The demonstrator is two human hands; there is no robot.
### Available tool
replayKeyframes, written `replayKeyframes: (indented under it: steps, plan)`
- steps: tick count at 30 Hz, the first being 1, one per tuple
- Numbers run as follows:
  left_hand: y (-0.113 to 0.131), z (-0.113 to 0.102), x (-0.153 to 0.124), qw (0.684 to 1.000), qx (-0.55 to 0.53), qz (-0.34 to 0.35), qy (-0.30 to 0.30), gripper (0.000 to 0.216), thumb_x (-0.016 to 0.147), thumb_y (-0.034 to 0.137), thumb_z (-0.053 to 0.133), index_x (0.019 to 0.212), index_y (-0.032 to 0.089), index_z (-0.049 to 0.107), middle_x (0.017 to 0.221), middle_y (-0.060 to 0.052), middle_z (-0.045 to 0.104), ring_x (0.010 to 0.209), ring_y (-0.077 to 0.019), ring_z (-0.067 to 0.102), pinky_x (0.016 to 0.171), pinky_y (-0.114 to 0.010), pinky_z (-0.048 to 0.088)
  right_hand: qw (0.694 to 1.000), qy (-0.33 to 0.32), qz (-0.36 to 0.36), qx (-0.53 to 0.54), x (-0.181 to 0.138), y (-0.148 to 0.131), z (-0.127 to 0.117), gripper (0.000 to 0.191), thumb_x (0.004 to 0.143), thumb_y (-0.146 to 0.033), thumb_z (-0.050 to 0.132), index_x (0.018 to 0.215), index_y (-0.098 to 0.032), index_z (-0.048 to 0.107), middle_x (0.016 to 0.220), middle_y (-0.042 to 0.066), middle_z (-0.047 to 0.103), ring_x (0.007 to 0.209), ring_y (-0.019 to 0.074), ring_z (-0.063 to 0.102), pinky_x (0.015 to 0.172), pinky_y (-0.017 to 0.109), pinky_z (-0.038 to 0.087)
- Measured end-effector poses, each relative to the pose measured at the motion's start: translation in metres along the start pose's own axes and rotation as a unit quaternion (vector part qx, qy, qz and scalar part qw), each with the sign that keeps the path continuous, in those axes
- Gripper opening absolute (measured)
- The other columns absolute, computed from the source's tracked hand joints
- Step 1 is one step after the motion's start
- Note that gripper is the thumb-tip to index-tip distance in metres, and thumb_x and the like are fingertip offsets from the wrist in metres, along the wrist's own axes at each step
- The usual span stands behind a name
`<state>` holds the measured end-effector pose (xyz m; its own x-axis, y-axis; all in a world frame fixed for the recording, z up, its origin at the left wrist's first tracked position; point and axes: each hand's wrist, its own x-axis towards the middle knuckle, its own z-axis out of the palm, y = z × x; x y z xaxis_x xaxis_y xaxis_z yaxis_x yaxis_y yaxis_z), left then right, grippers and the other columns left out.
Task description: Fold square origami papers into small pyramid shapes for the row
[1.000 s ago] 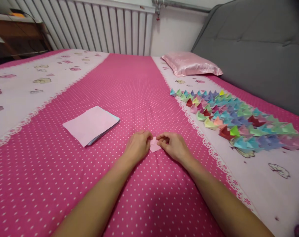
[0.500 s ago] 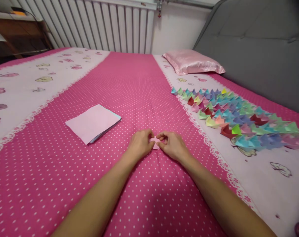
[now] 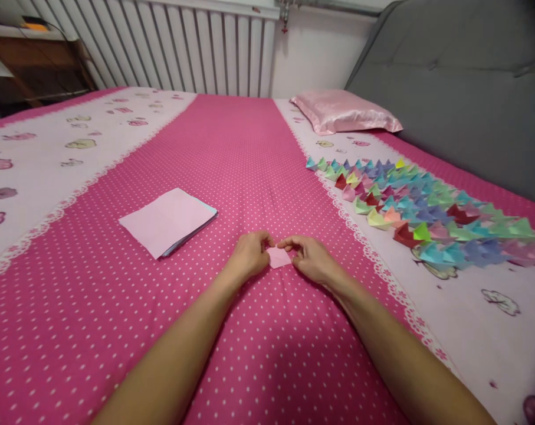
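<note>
A small folded piece of pink paper (image 3: 278, 257) lies on the pink dotted bedsheet (image 3: 232, 159) between my hands. My left hand (image 3: 248, 257) pinches its left edge with curled fingers. My right hand (image 3: 311, 260) pinches its right edge, fingers bent and pressed on the paper. A stack of square paper sheets (image 3: 167, 221), pink on top with blue below, rests to the left of my hands.
Several folded paper pieces in many colours (image 3: 417, 209) lie in rows on the white band of the sheet at the right. A pink satin pillow (image 3: 344, 112) sits by the grey headboard (image 3: 462, 88). A radiator (image 3: 183, 47) stands behind the bed.
The pink paper shows a little more between my fingers than half a second ago. My hands stay in nearly the same spot.
</note>
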<state>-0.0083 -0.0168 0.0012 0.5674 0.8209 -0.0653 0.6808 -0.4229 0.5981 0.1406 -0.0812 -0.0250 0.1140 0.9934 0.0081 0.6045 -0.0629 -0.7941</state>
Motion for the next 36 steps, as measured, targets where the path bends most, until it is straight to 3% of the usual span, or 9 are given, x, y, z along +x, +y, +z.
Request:
replayKeyframes:
  steps: [8,12,15,18,23,27,30,33,36]
  plan:
    - [-0.007,-0.006,-0.008,0.999,-0.006,0.004,0.039,0.037,0.064,0.005,0.045,0.087,0.018,0.071,0.063,-0.003,0.064,0.059,-0.0147,0.054,0.061,-0.026,0.041,0.999,-0.014,0.035,0.026,-0.001,-0.009,-0.006,0.051,0.057,0.007,0.043,0.097,-0.015,0.065,0.087,0.004,0.066,0.075,0.0125,0.058,0.061,0.02,0.042]
    - [-0.009,-0.01,-0.01,0.995,-0.009,-0.015,0.099,0.026,0.077,0.021,0.044,0.077,0.015,0.069,0.065,-0.005,0.064,0.056,-0.0144,0.052,0.057,-0.026,0.037,0.998,-0.011,0.047,0.028,-0.001,-0.01,-0.007,0.049,0.057,0.005,0.044,0.097,-0.014,0.065,0.088,0.004,0.064,0.065,0.0092,0.054,0.054,0.018,0.037]
    - [-0.003,-0.013,-0.013,0.996,0.001,-0.043,0.077,0.04,0.082,0.04,0.039,0.06,0.016,0.062,0.052,-0.003,0.055,0.049,-0.0134,0.047,0.05,-0.026,0.031,0.998,-0.014,0.05,0.038,-0.002,-0.01,-0.007,0.047,0.057,0.003,0.046,0.097,-0.014,0.064,0.088,0.002,0.063,0.053,0.0056,0.046,0.048,0.017,0.033]
    - [0.002,-0.012,-0.016,0.996,-0.017,-0.081,0.035,0.037,0.072,0.05,0.052,0.057,0.017,0.058,0.05,-0.001,0.053,0.049,-0.0127,0.046,0.047,-0.025,0.028,0.996,-0.02,0.052,0.066,-0.002,-0.012,-0.008,0.043,0.058,0.0,0.047,0.096,-0.013,0.062,0.086,0.002,0.062,0.049,0.0044,0.04,0.046,0.017,0.031]
    - [0.001,0.002,-0.016,0.993,-0.058,-0.092,0.056,0.025,0.067,0.039,0.057,0.054,0.017,0.054,0.051,0.001,0.051,0.049,-0.0111,0.045,0.046,-0.023,0.026,0.993,-0.017,0.05,0.107,-0.002,-0.011,-0.007,0.038,0.057,0.001,0.045,0.09,-0.011,0.058,0.082,0.002,0.058,0.048,0.0033,0.037,0.045,0.017,0.029]
    - [-0.004,0.013,-0.011,0.975,-0.182,-0.09,0.087,0.013,0.065,0.028,0.055,0.06,0.016,0.056,0.054,0.0,0.055,0.049,-0.0103,0.047,0.046,-0.021,0.028,0.985,0.004,0.042,0.165,0.0,-0.012,-0.007,0.032,0.057,-0.002,0.051,0.087,-0.013,0.053,0.079,0.0,0.053,0.048,0.0033,0.038,0.045,0.018,0.031]
    - [-0.002,0.013,-0.011,0.948,-0.284,-0.086,0.118,0.008,0.062,0.024,0.054,0.063,0.015,0.055,0.052,0.002,0.053,0.047,-0.0094,0.046,0.044,-0.02,0.029,0.977,0.047,0.001,0.209,-0.001,-0.019,-0.01,0.042,0.06,-0.008,0.059,0.1,-0.016,0.052,0.086,0.001,0.052,0.051,0.0042,0.041,0.048,0.019,0.036]
    - [0.004,0.008,-0.014,0.929,-0.35,-0.063,0.102,0.009,0.062,0.024,0.054,0.061,0.016,0.051,0.05,0.004,0.05,0.045,-0.008,0.043,0.043,-0.019,0.028,0.973,0.046,-0.026,0.224,-0.004,-0.026,-0.012,0.048,0.064,-0.018,0.065,0.111,-0.018,0.055,0.08,0.001,0.056,0.052,0.0061,0.043,0.051,0.022,0.038]
    - [0.008,0.004,-0.017,0.926,-0.369,-0.037,0.072,0.012,0.062,0.026,0.056,0.061,0.015,0.051,0.051,0.004,0.049,0.045,-0.0068,0.042,0.044,-0.018,0.029,0.966,0.004,-0.021,0.258,-0.006,-0.029,-0.012,0.036,0.069,-0.03,0.066,0.102,-0.016,0.063,0.068,0.001,0.06,0.057,0.0111,0.053,0.055,0.025,0.043]
